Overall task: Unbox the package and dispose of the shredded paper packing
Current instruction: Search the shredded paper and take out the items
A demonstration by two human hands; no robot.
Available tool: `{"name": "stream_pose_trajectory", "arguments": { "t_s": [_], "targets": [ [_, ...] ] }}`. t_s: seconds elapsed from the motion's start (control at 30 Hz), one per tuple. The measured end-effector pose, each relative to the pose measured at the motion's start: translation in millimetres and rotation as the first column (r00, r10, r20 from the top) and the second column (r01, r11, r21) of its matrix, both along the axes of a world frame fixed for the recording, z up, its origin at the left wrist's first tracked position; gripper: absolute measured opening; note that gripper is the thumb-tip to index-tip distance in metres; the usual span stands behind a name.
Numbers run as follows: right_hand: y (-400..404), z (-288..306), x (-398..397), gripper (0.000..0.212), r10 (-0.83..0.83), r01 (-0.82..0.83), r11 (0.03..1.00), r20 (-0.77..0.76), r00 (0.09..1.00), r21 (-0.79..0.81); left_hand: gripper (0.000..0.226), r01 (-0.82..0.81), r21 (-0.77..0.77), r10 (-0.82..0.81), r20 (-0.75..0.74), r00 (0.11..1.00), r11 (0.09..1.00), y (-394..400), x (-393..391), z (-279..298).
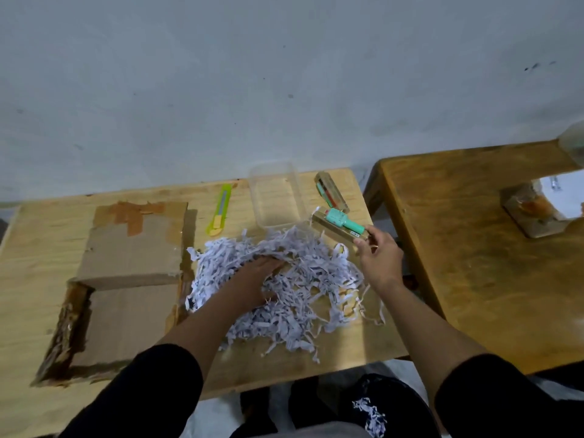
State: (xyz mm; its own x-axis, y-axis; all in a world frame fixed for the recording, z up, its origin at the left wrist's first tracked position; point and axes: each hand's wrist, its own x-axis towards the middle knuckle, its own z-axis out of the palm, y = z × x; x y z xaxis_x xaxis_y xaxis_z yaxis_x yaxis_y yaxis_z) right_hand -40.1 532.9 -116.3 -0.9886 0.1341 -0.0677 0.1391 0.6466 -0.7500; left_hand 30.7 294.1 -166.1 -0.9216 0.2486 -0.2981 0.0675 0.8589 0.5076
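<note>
A heap of white shredded paper (pixel 303 279) lies spread on the light wooden table (pixel 38 279). My left hand (pixel 252 279) is pushed into the heap from the left, its fingers partly buried under the strips. My right hand (pixel 377 252) is at the heap's right edge and grips the near end of a clear boxed item with a teal part (pixel 339 226). The opened cardboard box (pixel 126 273) lies at the left with its flap up and brown tape on it. A black bag (pixel 369 409) with some shreds in it sits below the table's front edge.
A green utility knife (pixel 218 210), an empty clear plastic container (pixel 275 194) and a second clear boxed item (pixel 331 192) lie along the back of the table. A darker wooden table (pixel 474 263) stands to the right with a clear-based object (pixel 537 210) on it.
</note>
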Motion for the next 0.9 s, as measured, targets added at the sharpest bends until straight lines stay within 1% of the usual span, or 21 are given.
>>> {"name": "stream_pose_trajectory", "arguments": {
  "t_s": [0.1,0.23,0.33,0.43,0.53,0.6,0.67,0.73,0.8,0.83,0.9],
  "targets": [
    [-2.5,-6.6,-8.4,0.038,-0.027,0.027,1.000,0.029,0.999,-0.002,0.074,-0.017,0.017,0.017,0.013,1.000,1.000,-1.3,0.6,-3.8],
    [-6.9,-20.7,-18.9,0.039,-0.104,0.111,0.993,0.126,0.987,-0.048,0.072,-0.033,0.016,0.032,0.050,0.998,0.999,-1.1,0.4,-7.4],
    [-8.8,-32.4,-29.6,0.038,-0.136,0.144,0.989,0.177,0.975,-0.032,0.071,-0.064,0.051,0.061,0.056,0.997,0.997,-1.6,2.0,-5.9],
    [-10.9,-42.2,-44.8,0.036,-0.103,0.100,0.995,0.179,0.978,0.028,0.070,-0.091,0.127,0.086,0.042,0.995,0.988,-3.3,3.1,-5.1],
    [-13.3,-48.8,-56.0,0.038,-0.016,0.002,0.995,0.138,0.990,0.097,0.071,-0.095,0.094,0.088,0.070,0.994,0.991,-2.4,1.3,-3.2],
    [-13.2,-49.5,-59.3,0.040,0.021,-0.032,0.996,0.133,0.991,0.081,0.072,-0.094,0.070,0.088,0.084,0.993,0.993,-0.3,-0.3,-2.8],
    [-11.8,-48.8,-58.7,0.045,0.037,-0.046,0.997,0.122,0.992,0.069,0.069,-0.110,0.062,0.104,0.101,0.989,0.992,2.6,-0.6,1.1],
    [-8.2,-47.0,-53.2,0.048,0.018,-0.024,0.999,0.130,0.991,0.046,0.057,-0.114,0.104,0.110,0.050,0.993,0.988,5.4,1.1,8.5],
    [0.4,-46.9,-42.3,0.050,0.032,-0.036,0.999,0.124,0.992,0.033,0.045,-0.132,0.147,0.143,-0.068,0.987,0.980,6.6,6.8,20.4],
    [7.4,-47.8,-35.4,0.052,0.098,-0.101,0.994,0.096,0.991,0.032,0.041,-0.147,0.148,0.168,-0.141,0.976,0.978,4.6,11.0,24.6],
    [23.5,-50.0,-21.5,0.064,0.322,-0.323,0.946,0.041,0.946,0.033,0.043,-0.193,0.110,0.218,-0.299,0.929,0.975,-3.7,20.7,30.0]
  ]
}}
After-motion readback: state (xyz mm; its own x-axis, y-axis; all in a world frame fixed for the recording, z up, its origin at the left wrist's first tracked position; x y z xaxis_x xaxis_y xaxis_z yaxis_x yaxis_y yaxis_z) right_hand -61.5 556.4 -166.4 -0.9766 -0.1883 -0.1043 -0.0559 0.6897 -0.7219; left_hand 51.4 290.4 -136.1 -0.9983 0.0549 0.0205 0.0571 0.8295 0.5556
